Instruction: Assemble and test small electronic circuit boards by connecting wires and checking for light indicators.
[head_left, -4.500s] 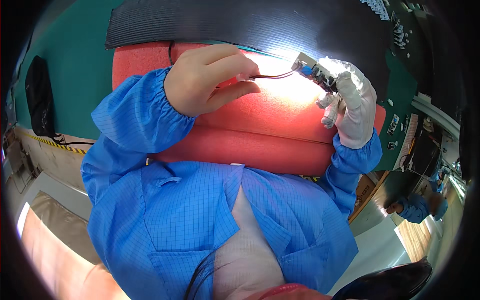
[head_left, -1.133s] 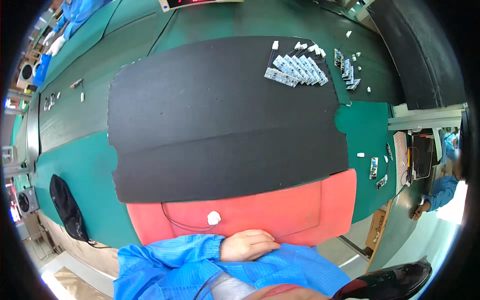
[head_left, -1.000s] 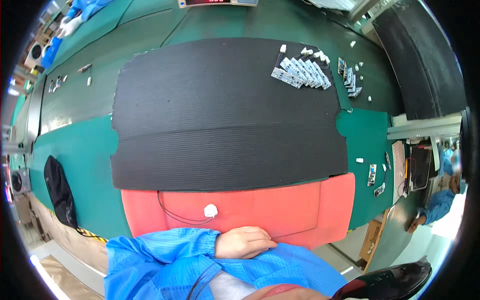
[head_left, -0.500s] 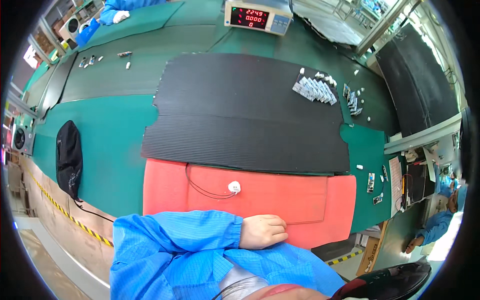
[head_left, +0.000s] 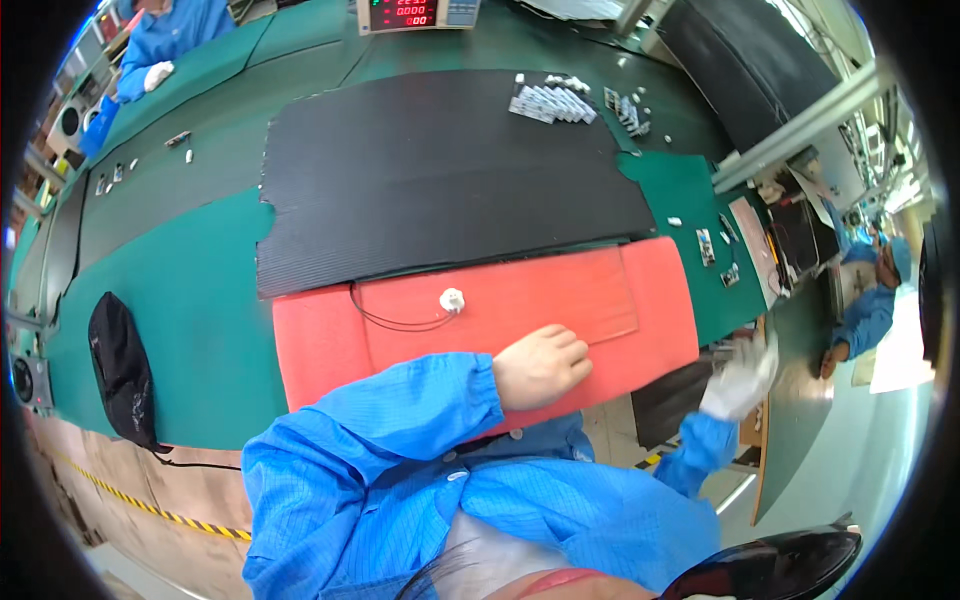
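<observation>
My bare left hand (head_left: 543, 368) rests on the near edge of a red mat (head_left: 480, 345), its fingers curled closed with no object showing in them. Farther up this mat sits a small white round part (head_left: 452, 301), with a thin dark cable (head_left: 385, 322) looping from it to the left. My right hand (head_left: 740, 382), in a white glove, is raised off the right side of the mat, beyond the table's near edge. It is blurred, but its fingers look stretched and apart, and I see nothing in it.
A black corrugated sheet (head_left: 450, 170) lies behind the mat. Several small boards (head_left: 552, 104) sit at its far right corner; more boards (head_left: 705, 247) lie right. A black pouch (head_left: 120, 365) is at left, a display meter (head_left: 418, 12) at back. Other people (head_left: 180, 40) sit far left and right.
My right hand has come into view at the right. My left hand has shifted up and right onto the mat. The view has turned, so the table appears tilted and higher.
</observation>
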